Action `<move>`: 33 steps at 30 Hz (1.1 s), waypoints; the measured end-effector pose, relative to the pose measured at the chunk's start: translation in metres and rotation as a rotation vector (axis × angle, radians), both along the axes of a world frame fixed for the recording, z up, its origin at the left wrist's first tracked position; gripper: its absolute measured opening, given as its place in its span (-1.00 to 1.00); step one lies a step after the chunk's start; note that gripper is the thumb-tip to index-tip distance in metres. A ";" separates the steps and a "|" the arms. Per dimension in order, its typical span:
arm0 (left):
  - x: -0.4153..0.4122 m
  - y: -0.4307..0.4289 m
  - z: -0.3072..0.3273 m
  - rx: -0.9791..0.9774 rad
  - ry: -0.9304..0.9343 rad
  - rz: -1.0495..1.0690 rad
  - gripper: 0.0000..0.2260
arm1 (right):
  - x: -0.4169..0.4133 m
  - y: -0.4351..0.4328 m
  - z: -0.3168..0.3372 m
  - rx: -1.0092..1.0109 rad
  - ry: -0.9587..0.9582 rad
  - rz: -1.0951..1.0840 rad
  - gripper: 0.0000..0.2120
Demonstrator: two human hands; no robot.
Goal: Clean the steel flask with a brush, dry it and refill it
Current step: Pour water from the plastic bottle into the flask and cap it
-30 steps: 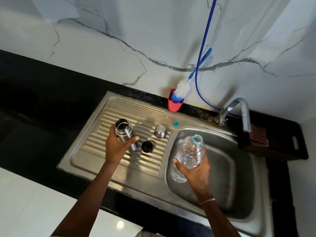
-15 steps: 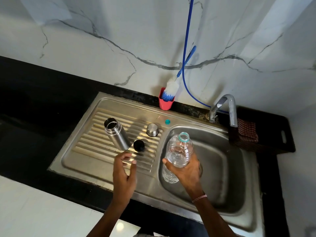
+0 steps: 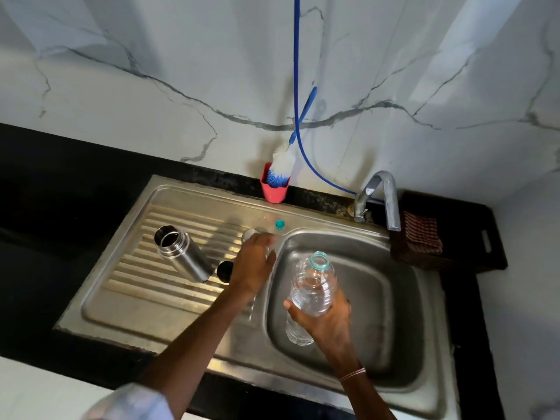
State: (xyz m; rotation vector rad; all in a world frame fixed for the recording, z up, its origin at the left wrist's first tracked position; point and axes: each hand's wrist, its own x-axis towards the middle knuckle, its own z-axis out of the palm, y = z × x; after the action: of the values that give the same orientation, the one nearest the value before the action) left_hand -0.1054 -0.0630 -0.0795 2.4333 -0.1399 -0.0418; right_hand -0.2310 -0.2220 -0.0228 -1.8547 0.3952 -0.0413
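Right hand [image 3: 327,325] is over the near-left part of the sink basin [image 3: 394,313]; its fingers are wrapped round the lower body of a clear plastic water bottle [image 3: 313,286], uncapped, neck up; thin walls will buckle if squeezed; water level can't be read. Left hand [image 3: 253,265] is just left of the basin's left rim, fingers reaching forward over a steel cap [image 3: 249,234]; blurred, so I can't tell gripping from touching. Steel flask [image 3: 181,256] is further left of the basin on the ribbed drainboard, standing on its base, mouth open, untouched; rigid, smooth, probably slippery if wet; best taken round mid-body, below the threads; heavier once full. Black stopper [image 3: 223,269] sits between flask and left hand. Teal bottle cap [image 3: 280,224] is just past the basin's far-left corner. Bottle brush [image 3: 280,168] stands in a red cup [image 3: 274,194] behind the basin; looks like the refill stage.
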 end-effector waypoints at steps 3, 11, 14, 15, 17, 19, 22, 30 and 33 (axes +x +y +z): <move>0.052 -0.010 -0.005 0.224 -0.041 -0.092 -0.67 | 0.003 -0.012 -0.006 -0.034 -0.002 -0.027 -0.28; 0.123 -0.037 -0.038 0.581 0.014 -0.265 -0.74 | 0.009 -0.038 -0.025 -0.234 0.039 -0.102 -0.22; 0.123 -0.044 -0.051 0.615 0.016 -0.261 -0.75 | 0.007 -0.046 -0.029 -0.296 0.049 -0.100 -0.18; 0.122 -0.045 -0.053 0.615 -0.003 -0.259 -0.76 | 0.007 -0.047 -0.029 -0.311 0.050 -0.098 -0.19; 0.122 -0.045 -0.055 0.569 -0.025 -0.240 -0.79 | 0.005 -0.050 -0.031 -0.323 0.065 -0.092 -0.19; 0.121 -0.044 -0.054 0.399 0.008 -0.178 -0.80 | 0.005 -0.050 -0.029 -0.343 0.057 -0.090 -0.15; 0.105 -0.050 -0.033 -0.160 0.074 -0.026 -0.76 | 0.008 -0.047 -0.021 -0.425 0.011 -0.092 -0.14; -0.007 -0.071 0.069 -1.337 0.515 0.056 -0.79 | 0.012 -0.040 0.001 -0.330 0.089 -0.030 -0.14; -0.034 -0.071 0.091 -1.486 0.532 0.082 -0.77 | 0.009 -0.038 0.011 -0.344 0.079 0.006 -0.20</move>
State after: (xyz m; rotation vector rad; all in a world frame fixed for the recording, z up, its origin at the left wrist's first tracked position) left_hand -0.1390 -0.1343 0.0111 0.8893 0.1422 -0.3891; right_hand -0.2219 -0.2598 -0.0120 -2.2016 0.4594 -0.0338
